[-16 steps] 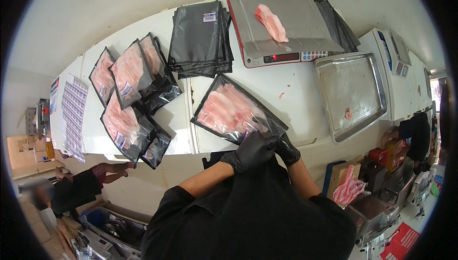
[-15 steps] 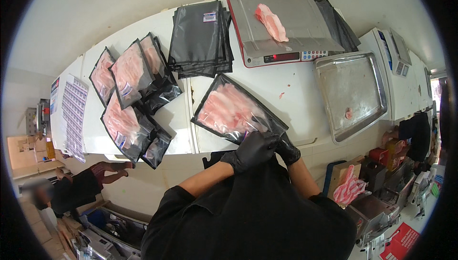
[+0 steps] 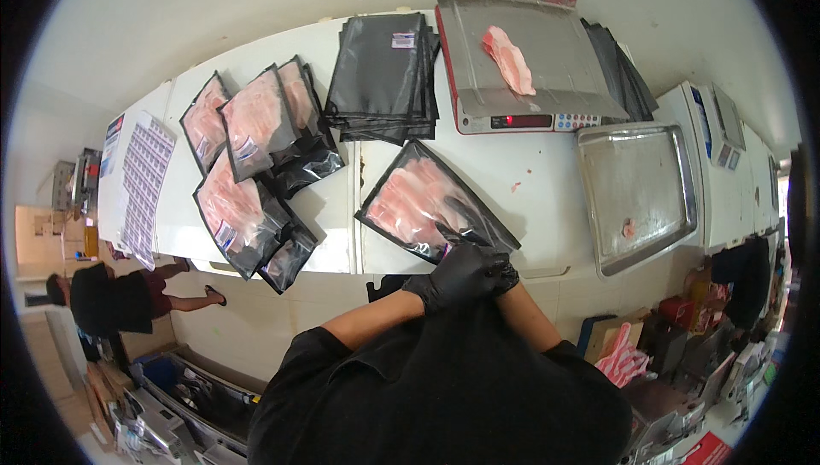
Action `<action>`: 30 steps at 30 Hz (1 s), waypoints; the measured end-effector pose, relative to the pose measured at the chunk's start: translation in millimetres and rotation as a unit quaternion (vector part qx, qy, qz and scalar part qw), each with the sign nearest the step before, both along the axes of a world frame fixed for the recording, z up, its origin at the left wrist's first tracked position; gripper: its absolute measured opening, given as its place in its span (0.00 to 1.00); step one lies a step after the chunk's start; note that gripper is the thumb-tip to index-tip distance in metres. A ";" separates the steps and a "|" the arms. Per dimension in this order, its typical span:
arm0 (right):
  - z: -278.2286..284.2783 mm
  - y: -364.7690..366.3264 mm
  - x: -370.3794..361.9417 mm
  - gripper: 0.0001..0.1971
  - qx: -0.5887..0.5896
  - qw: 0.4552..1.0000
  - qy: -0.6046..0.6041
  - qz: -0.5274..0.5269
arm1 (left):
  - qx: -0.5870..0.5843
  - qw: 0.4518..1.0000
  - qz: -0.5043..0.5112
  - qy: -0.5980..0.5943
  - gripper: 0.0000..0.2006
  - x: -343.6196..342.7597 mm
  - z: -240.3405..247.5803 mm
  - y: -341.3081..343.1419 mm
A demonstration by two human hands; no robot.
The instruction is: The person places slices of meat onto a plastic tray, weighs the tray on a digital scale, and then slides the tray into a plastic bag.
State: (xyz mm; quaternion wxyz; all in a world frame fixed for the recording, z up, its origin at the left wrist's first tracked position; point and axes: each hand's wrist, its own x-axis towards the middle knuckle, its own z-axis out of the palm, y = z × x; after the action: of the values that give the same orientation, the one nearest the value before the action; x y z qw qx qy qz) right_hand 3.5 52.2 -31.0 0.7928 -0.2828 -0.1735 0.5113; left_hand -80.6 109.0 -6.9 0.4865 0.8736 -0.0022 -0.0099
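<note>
On the white table point(image 3: 547, 234), a clear-fronted black pouch point(image 3: 423, 209) filled with pale pink meat slices lies aslant in front of the person; its near right end is at the two black-gloved hands, by the table's near edge. The left hand point(image 3: 455, 279) is at this end, its back turned up and its fingers bent; the right hand point(image 3: 507, 279) is just beside it, touching, and partly hidden behind it; for both, I cannot tell if the grip is pinching the plastic or is only pressed together.

To the left, a group of similar filled pouches point(image 3: 256, 115) lies overlapping, with a sheet of labels point(image 3: 147, 183) further out; behind is a stack of flat black pouches point(image 3: 376, 72); at right of the stack, a red scale point(image 3: 483, 123) carries one strip of meat point(image 3: 510, 59); near it rests a metal tray point(image 3: 641, 175), holding a small scrap of meat point(image 3: 629, 228).
</note>
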 end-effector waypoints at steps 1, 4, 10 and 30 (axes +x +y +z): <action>0.1 6.0 -0.3 0.28 -0.008 1.000 -0.015 0.004 | -0.007 0.998 0.026 -0.064 0.14 0.1 -2.6 -1.2; -34.0 18.0 3.1 0.28 -0.068 0.998 -0.009 0.009 | -0.004 0.979 0.081 -0.186 0.10 3.4 -8.9 -7.5; -41.8 3.5 2.5 0.30 -0.051 0.983 -0.171 0.035 | -0.011 0.989 0.061 -0.137 0.11 -0.8 -7.2 -5.8; -14.6 11.4 18.1 0.29 -0.068 0.947 -0.313 0.042 | 0.014 0.999 -0.046 0.003 0.16 -1.1 3.3 2.1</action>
State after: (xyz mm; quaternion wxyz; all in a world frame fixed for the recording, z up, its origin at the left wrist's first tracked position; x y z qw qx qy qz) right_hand 21.6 63.7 -45.5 0.6555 -0.4739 -0.3893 0.4406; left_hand -81.7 111.2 -3.5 0.4732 0.8793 -0.0405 -0.0350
